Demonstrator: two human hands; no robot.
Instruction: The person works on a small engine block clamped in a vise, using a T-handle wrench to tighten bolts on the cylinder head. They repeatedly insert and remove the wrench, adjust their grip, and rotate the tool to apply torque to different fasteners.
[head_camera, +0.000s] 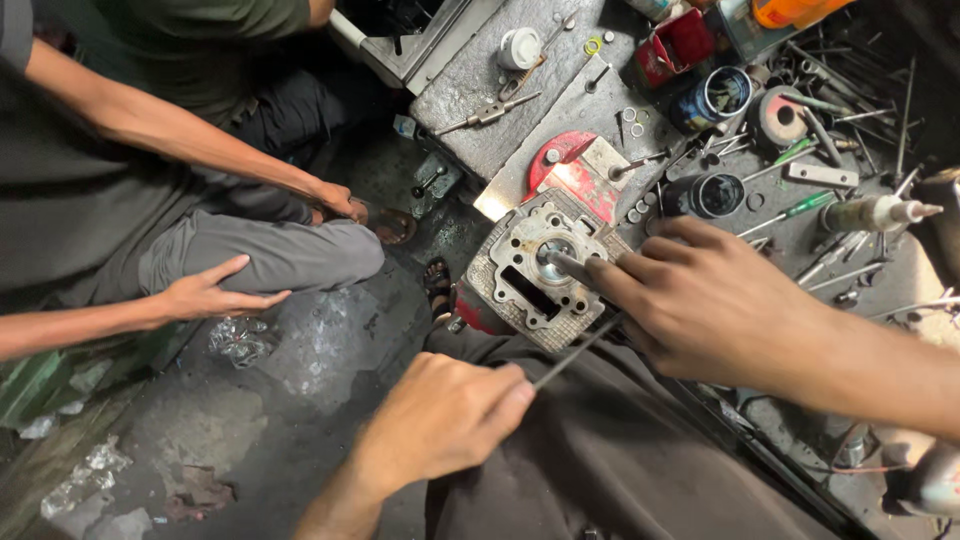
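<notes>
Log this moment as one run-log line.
left hand: grips thin rod | right hand: on cylinder head | workbench: tools

Bare floor (330, 350) left of the cylinder head (535, 270) gives room; tins (712, 100), tools (850, 130) and a co-worker's knee (300, 255) hem it in.

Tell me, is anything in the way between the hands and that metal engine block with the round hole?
Nothing visible is. The right hand already rests on the engine block, its fingers at the round hole. The left hand pinches a thin rod that reaches up to the block's near edge, with nothing between them.
</notes>
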